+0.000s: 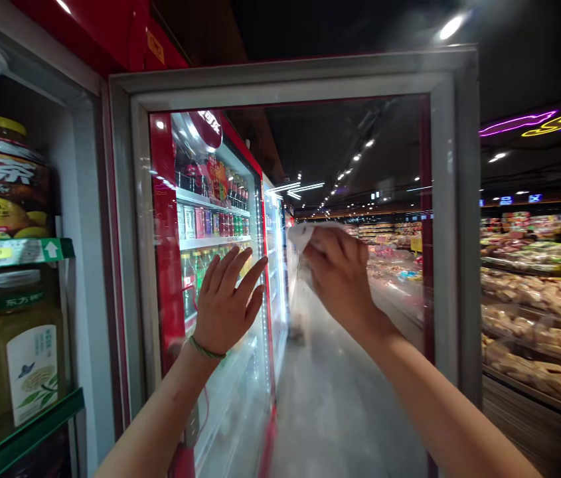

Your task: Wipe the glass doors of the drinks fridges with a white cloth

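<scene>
A grey-framed glass door (290,83) of a red drinks fridge stands swung open in front of me. My right hand (342,265) has its fingers closed on a white cloth or tissue (303,236), held up at the middle of the pane. To its left, my left hand (228,299) is raised with the fingers spread and nothing in it. A green band (205,348) circles that wrist. Whether the left palm touches the glass, I cannot tell.
On the left, the open fridge holds a dark-labelled tea bottle (6,179) above a large bottle of greenish drink (21,352). More lit drinks fridges (215,232) show through the glass. Shelves of packaged food (539,305) line the right, beyond the grey aisle floor (324,398).
</scene>
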The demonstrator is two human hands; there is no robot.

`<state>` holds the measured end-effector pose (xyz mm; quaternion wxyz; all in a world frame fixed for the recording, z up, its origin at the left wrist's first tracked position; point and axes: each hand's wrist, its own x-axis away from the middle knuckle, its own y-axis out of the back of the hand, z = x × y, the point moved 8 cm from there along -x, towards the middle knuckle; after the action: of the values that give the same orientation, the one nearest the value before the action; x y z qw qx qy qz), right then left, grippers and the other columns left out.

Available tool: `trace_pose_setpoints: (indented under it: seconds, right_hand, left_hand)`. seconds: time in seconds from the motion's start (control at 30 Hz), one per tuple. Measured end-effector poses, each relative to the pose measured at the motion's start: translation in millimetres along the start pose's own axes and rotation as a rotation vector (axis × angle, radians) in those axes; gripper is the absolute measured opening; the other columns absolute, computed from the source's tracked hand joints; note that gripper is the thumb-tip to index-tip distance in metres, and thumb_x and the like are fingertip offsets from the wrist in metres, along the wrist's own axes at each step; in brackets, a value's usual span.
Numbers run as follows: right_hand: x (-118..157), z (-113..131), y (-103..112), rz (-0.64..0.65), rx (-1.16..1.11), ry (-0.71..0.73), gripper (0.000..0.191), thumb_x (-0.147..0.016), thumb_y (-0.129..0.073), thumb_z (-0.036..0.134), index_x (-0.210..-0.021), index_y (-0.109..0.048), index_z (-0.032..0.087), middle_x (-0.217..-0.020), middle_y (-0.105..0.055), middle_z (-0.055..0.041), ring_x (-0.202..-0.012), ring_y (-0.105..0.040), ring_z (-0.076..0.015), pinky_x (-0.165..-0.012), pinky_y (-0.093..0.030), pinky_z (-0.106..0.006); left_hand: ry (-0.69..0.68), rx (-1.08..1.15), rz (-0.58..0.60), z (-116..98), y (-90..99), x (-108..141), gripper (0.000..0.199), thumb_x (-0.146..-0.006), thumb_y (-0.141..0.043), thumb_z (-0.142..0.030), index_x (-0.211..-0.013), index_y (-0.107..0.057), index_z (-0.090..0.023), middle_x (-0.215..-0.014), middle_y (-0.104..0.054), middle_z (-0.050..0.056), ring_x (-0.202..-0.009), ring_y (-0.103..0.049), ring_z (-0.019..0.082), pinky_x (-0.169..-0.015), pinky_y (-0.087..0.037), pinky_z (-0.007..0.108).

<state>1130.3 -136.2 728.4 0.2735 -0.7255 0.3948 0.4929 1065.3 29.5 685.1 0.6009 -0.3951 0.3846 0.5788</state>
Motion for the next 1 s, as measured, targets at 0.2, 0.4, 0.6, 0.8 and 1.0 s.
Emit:
trace_pose_setpoints:
  seconds: [0.2,0.4,0.6,0.8,1.0]
  right_hand:
    - [-3.7,-1.6,1.2,-0.049,0.039,-0.101,0.048,-0.091,-0.05,0.01,-0.133,-0.062,0.031,-0.125,-0.061,-0.0109,-0.11,-0.048,-0.0305,-0.084,-0.036,-0.042]
    - [-12.2,6.8,-5.1,-0.011,0.022,-0.028,0.048,-0.089,-0.055,0.008,-0.13,-0.062,0.032,-0.125,-0.057,-0.0096,-0.109,-0.045,-0.0297,-0.085,-0.033,-0.041]
    - [-18.5,14.7,-9.0,0.005,0.008,0.065,0.044,-0.089,-0.056,0.006,-0.125,-0.065,0.032,-0.123,-0.058,-0.0079,-0.109,-0.045,-0.0283,-0.084,-0.033,-0.039]
    - [-22.8,13.5,-8.7,-0.039,0.026,0.01,0.042,-0.091,-0.051,0.005,-0.121,-0.067,0.029,-0.123,-0.059,-0.0084,-0.108,-0.046,-0.0278,-0.083,-0.034,-0.04]
    - [-22.4,14.4,-12.0,-0.022,0.04,-0.013,0.045,-0.09,-0.057,0.009,-0.129,-0.063,0.032,-0.128,-0.058,-0.0084,-0.112,-0.045,-0.0295,-0.084,-0.033,-0.039]
  left_hand:
    - [-0.015,0.021,-0.002,-0.1,-1.7,4.1,0.054,-0.095,-0.06,-0.02,-0.148,-0.052,-0.023,-0.15,-0.055,0.012,-0.147,-0.043,0.03,-0.125,-0.033,0.052]
    - [0.003,0.031,0.0,0.6,-2.2,6.0,0.053,-0.096,-0.059,-0.021,-0.148,-0.051,-0.024,-0.151,-0.054,0.01,-0.149,-0.041,0.029,-0.125,-0.033,0.051]
    - [0.002,0.026,0.002,0.0,-2.8,6.3,0.053,-0.096,-0.059,-0.022,-0.148,-0.05,-0.023,-0.152,-0.054,0.011,-0.149,-0.041,0.029,-0.125,-0.033,0.052]
    - [-0.005,0.023,-0.011,-1.1,-2.7,6.3,0.052,-0.096,-0.059,-0.021,-0.147,-0.052,-0.022,-0.151,-0.055,0.011,-0.149,-0.041,0.029,-0.126,-0.032,0.051]
    - [0.012,0.024,-0.001,-1.3,-3.9,7.5,0.052,-0.096,-0.058,-0.021,-0.148,-0.051,-0.022,-0.152,-0.054,0.011,-0.149,-0.041,0.028,-0.126,-0.032,0.051]
